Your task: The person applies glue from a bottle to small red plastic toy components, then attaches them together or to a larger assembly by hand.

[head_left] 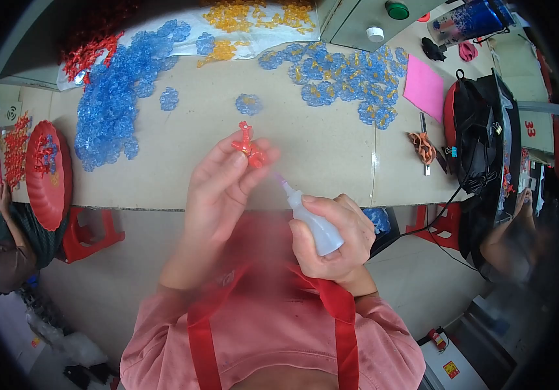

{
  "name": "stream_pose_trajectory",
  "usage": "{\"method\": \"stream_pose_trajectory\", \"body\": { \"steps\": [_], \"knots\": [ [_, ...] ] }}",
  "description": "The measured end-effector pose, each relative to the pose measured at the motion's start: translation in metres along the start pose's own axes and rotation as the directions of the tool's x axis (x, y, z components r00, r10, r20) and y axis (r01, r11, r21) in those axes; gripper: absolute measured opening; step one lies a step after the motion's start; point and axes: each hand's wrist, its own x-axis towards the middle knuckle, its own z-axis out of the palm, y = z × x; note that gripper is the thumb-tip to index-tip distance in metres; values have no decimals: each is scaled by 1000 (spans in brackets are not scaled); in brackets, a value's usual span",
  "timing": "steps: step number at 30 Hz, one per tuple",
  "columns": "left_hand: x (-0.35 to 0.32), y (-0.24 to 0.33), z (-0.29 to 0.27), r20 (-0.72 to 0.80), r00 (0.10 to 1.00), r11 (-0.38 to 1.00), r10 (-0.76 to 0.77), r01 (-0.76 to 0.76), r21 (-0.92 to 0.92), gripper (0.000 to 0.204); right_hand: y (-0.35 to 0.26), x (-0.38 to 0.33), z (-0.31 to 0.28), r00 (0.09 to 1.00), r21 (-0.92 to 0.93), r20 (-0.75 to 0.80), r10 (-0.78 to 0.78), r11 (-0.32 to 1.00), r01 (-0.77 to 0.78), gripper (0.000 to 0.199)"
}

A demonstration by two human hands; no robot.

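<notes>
Between the thumb and fingers of my left hand (221,172) is a small red translucent plastic figure (248,147), raised over the table's near edge. My right hand (338,237) is wrapped round a white squeeze bottle (318,224). Its thin purplish nozzle (281,179) points up and left toward the red figure, a short way apart from it. Just beyond my left hand lies a blue flower-shaped plastic piece (249,104) with some yellow in its middle. Another blue flower piece (169,99) rests farther left.
Blue flower pieces (107,104) are heaped at left; blue-and-yellow ones (351,78) spread at far right. Red (91,55) and yellow pieces (240,16) lie at the back. A red scalloped tray (48,188), pink sheet (424,88) and black bag (474,123) flank the table (195,143). People sit both sides.
</notes>
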Motion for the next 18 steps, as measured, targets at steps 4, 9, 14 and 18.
{"method": "stream_pose_trajectory", "body": {
  "steps": [4,9,14,18],
  "knots": [
    [0,0,-1,0,1000,1000,-5,5,3,35,0,0,1,1000,-1,-2,2,1000,-2,35],
    [1,-1,-2,-3,1000,1000,-5,5,-10,34,1,0,1,1000,8,-2,14,1000,-14,34],
    [1,-2,-1,-3,1000,1000,-8,8,-17,34,0,0,1,1000,5,1,5,1000,-5,34],
    [2,-2,-2,-8,1000,1000,-21,21,-22,33,1,0,0,1000,3,10,13,1000,-13,34]
  ]
}}
